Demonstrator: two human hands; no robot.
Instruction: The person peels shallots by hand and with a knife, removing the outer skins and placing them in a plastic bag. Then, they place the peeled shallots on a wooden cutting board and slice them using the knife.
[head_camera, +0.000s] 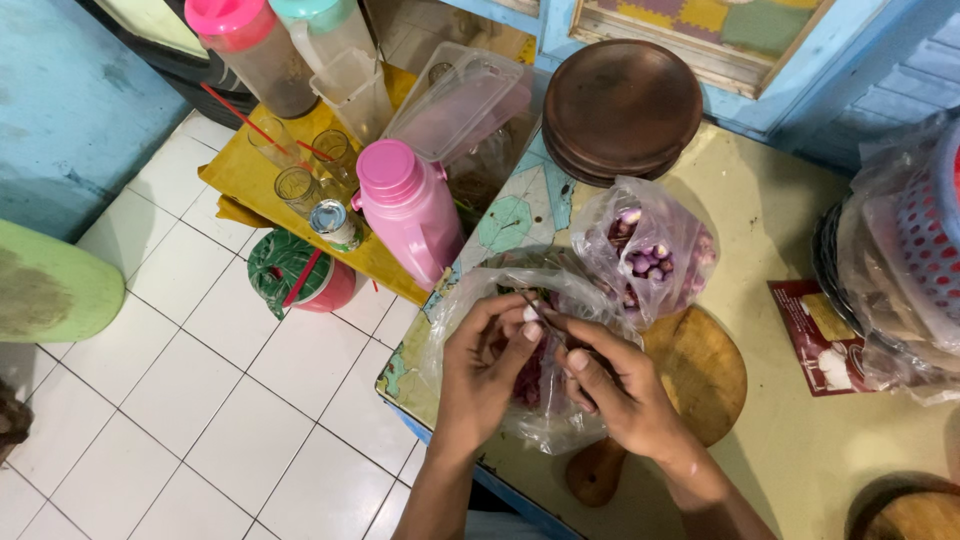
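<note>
My left hand (490, 360) and right hand (610, 385) both pinch small dark stem (535, 308) over clear plastic bag (545, 400) on table (790, 440). Second bag of shallots (650, 250) just behind, round wooden board (705, 370) beside.

The pale yellow-topped bench (800, 440) with a blue edge carries a stack of round dark-brown wooden plates (622, 105), a clear plastic bag of small purple shallots (650, 255) and a round wooden chopping board (700, 375). A crumpled clear plastic bag (540, 400) lies at its front edge, partly over the board. A flat red printed sachet (815, 335) lies near the right side.
</note>
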